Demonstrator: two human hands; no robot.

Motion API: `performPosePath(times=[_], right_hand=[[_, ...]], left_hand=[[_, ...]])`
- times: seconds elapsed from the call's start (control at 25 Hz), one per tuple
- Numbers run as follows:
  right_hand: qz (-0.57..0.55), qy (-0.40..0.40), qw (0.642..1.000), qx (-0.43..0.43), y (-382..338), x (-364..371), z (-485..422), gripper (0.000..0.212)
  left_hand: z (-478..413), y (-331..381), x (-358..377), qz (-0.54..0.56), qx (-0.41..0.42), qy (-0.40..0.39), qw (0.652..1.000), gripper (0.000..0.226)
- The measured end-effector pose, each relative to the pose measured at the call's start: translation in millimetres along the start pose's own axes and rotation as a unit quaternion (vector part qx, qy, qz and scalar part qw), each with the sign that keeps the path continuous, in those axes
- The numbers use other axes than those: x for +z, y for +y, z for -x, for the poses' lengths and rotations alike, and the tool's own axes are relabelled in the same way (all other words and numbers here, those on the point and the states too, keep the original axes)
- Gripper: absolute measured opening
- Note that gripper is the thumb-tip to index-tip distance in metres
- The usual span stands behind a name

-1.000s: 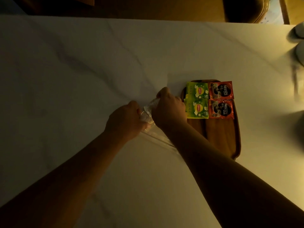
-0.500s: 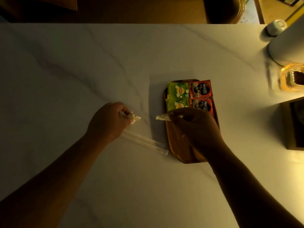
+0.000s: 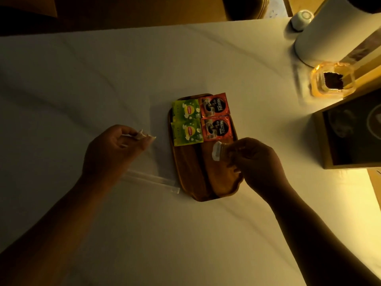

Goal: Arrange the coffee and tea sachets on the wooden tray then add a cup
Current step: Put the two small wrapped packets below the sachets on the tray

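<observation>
A wooden tray (image 3: 218, 182) lies lengthwise a little right of the middle of the pale marbled bench (image 3: 103, 79). Its 12 o'clock half carries four sachets in a tidy two-by-two block: two green tea sachets (image 3: 186, 122) at the 9 o'clock side, one behind the other, and two red coffee sachets (image 3: 216, 117) just beside them at the 3 o'clock side, edges touching or nearly so. The 6 o'clock half of the tray is bare wood. The right hand (image 3: 259, 162) hangs over the tray's 3 o'clock edge, just below the nearer coffee sachet, its grip pinched narrow on a small white sachet or torn wrapper piece (image 3: 217, 151); which of the two it is cannot be told in the dim light. The left hand (image 3: 115, 147) sits off the tray at 9 o'clock, its grip closed on a crumpled white scrap (image 3: 142, 135) between thumb and fingertips. A long clear wrapper strip (image 3: 152, 181) lies flat on the bench between the left wrist and the tray's near corner. At 2 o'clock stand a white cylinder (image 3: 321, 36), a small white cup (image 3: 302, 18) and a glass dish (image 3: 332, 81) holding something dark, and at 3 o'clock a dark box (image 3: 350, 131).
</observation>
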State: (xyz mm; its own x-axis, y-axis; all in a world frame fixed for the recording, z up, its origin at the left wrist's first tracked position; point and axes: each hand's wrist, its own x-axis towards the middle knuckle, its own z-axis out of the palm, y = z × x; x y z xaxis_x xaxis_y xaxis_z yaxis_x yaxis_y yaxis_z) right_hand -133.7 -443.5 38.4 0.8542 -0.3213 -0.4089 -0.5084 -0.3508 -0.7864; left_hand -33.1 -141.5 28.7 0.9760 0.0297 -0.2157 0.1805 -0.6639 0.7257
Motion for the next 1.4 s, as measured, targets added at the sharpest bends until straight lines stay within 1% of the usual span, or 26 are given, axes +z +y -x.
performPosePath(times=[0.04, 0.16, 0.24, 0.4, 0.52, 0.68, 0.76, 0.84, 0.88, 0.96, 1.04, 1.12, 1.16, 1.2, 1.28, 1.32, 1.36, 1.4], right_hand=[[0.001, 0.001, 1.0, 0.009, 3, -4, -3, 0.015], [0.004, -0.015, 0.999, 0.04, 8, -10, -15, 0.029], [0.025, -0.024, 0.998, 0.052, 10, -10, -25, 0.024], [0.032, -0.05, 0.995, 0.077, 6, -8, -38, 0.012], [0.067, -0.052, 0.993, 0.083, 3, -4, -44, 0.009], [0.163, -0.026, 0.984, 0.06, 3, 0, -47, 0.019], [0.199, -0.022, 0.978, 0.05, 3, 0, -46, 0.023], [0.207, -0.028, 0.977, 0.043, 4, 0, -44, 0.025], [0.195, -0.032, 0.979, 0.04, 5, 0, -43, 0.024], [0.123, -0.034, 0.991, 0.05, 4, -4, -39, 0.019], [0.024, -0.031, 0.995, 0.088, 2, -8, -33, 0.018], [-0.063, -0.041, 0.988, 0.134, 2, -10, -27, 0.019], [-0.123, -0.057, 0.978, 0.158, 2, -10, -23, 0.025], [-0.196, -0.08, 0.961, 0.178, 2, -10, -21, 0.035], [-0.329, -0.12, 0.914, 0.203, 2, -9, -18, 0.052], [-0.369, -0.14, 0.895, 0.207, 4, -8, -17, 0.053], [-0.389, -0.158, 0.884, 0.206, 5, -7, -16, 0.05], [-0.394, -0.172, 0.88, 0.201, 6, -6, -14, 0.047]], left_hand=[[0, 2, 4, 0.011, -0.007, 0.018, 1.0, 0.05], [-2, 11, 16, 0.037, -0.02, 0.058, 0.997, 0.048], [-3, 16, 22, 0.055, -0.026, 0.055, 0.997, 0.041], [-3, 26, 30, 0.13, -0.042, -0.014, 0.991, 0.025], [0, 33, 34, 0.17, -0.047, -0.061, 0.983, 0.024], [10, 37, 43, 0.219, -0.075, -0.139, 0.963, 0.037], [14, 38, 48, 0.226, -0.08, -0.167, 0.956, 0.033], [16, 39, 51, 0.218, -0.071, -0.181, 0.956, 0.022], [16, 40, 52, 0.214, -0.068, -0.183, 0.957, 0.018], [17, 42, 54, 0.214, -0.071, -0.183, 0.957, 0.015], [17, 42, 55, 0.22, -0.081, -0.188, 0.954, 0.016], [17, 43, 56, 0.219, -0.088, -0.202, 0.95, 0.018], [18, 43, 56, 0.216, -0.088, -0.21, 0.949, 0.021], [18, 44, 56, 0.211, -0.087, -0.216, 0.949, 0.024], [19, 47, 57, 0.197, -0.082, -0.226, 0.95, 0.025], [20, 48, 58, 0.187, -0.077, -0.232, 0.951, 0.023], [20, 50, 59, 0.177, -0.071, -0.237, 0.953, 0.021], [21, 51, 60, 0.17, -0.068, -0.239, 0.953, 0.02]])
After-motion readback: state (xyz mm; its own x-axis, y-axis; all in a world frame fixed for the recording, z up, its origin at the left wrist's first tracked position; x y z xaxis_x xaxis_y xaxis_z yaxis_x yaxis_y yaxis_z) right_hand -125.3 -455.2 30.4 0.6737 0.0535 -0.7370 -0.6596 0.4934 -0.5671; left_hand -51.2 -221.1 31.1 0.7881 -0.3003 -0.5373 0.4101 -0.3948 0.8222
